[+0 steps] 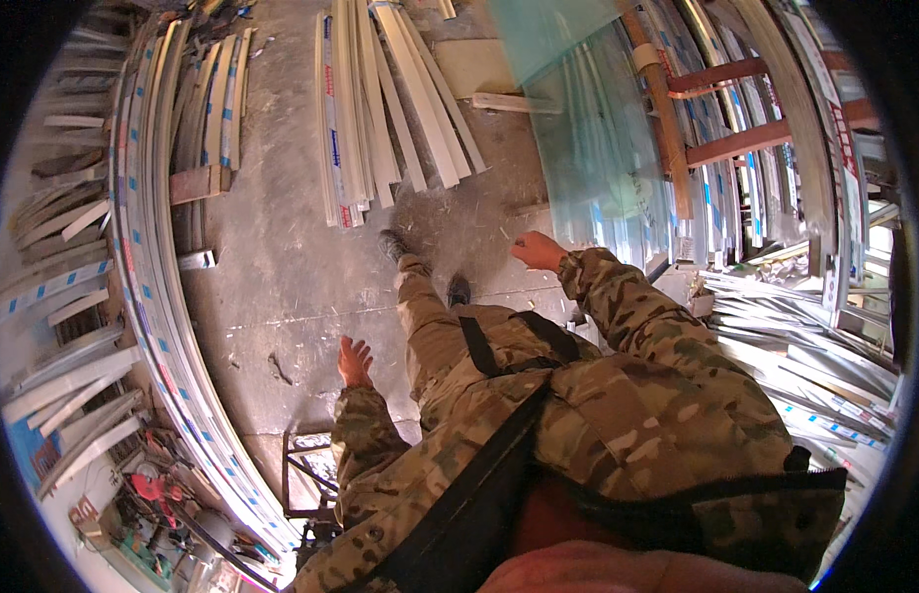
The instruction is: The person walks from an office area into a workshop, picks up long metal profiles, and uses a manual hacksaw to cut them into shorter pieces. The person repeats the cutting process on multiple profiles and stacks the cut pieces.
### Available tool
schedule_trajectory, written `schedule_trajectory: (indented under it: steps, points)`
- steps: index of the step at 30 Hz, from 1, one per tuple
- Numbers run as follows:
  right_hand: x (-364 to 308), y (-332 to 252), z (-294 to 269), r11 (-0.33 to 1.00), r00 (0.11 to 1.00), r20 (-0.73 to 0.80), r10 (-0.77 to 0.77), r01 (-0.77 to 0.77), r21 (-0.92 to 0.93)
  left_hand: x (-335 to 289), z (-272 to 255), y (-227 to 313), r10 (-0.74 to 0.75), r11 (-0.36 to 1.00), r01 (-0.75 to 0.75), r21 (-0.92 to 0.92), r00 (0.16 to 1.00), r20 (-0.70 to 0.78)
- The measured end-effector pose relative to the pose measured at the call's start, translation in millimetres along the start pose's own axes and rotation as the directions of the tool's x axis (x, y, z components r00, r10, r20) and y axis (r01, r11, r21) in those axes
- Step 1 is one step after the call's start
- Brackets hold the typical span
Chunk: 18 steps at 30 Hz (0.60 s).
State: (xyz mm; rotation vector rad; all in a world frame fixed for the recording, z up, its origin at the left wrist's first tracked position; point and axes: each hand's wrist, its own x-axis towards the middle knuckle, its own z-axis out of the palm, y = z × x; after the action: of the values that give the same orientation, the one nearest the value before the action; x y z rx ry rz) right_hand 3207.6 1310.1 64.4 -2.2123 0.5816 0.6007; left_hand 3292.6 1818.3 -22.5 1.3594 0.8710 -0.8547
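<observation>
My left hand [355,362] hangs free at my side with fingers apart, holding nothing, above the concrete floor [282,277]. My right hand [537,250] reaches forward and rests against the lower edge of a large greenish glass sheet [588,138] that leans on a rack to my right. Whether the fingers grip the glass edge is not clear. Both arms wear camouflage sleeves. My boots [392,244] step across the floor below the glass.
A bundle of white profile bars [380,99] lies on the floor ahead. Long white profiles [153,296] with blue tape are stacked along the left. More profiles [805,366] pile up at right beside a red-brown frame rack [721,143]. Tools [153,489] lie at lower left.
</observation>
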Motion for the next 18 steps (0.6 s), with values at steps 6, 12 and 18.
schedule_trajectory:
  steps: [6,12,18]
  points:
    - [86.0,-28.1,-15.8,0.998,0.997,-0.065,-0.046,0.049,0.044,122.4,99.6,134.5,-0.079,0.984,0.066,0.167,0.994,0.072]
    - [140.2,-36.3,-13.7,0.973,0.985,0.095,0.143,-0.158,0.166,165.8,197.2,234.0,0.022,0.974,-0.064,0.217,0.981,0.190]
    - [205.9,-23.7,11.7,0.945,0.971,0.190,0.146,-0.194,0.264,205.4,265.3,230.3,-0.031,0.979,-0.011,0.204,0.979,0.202]
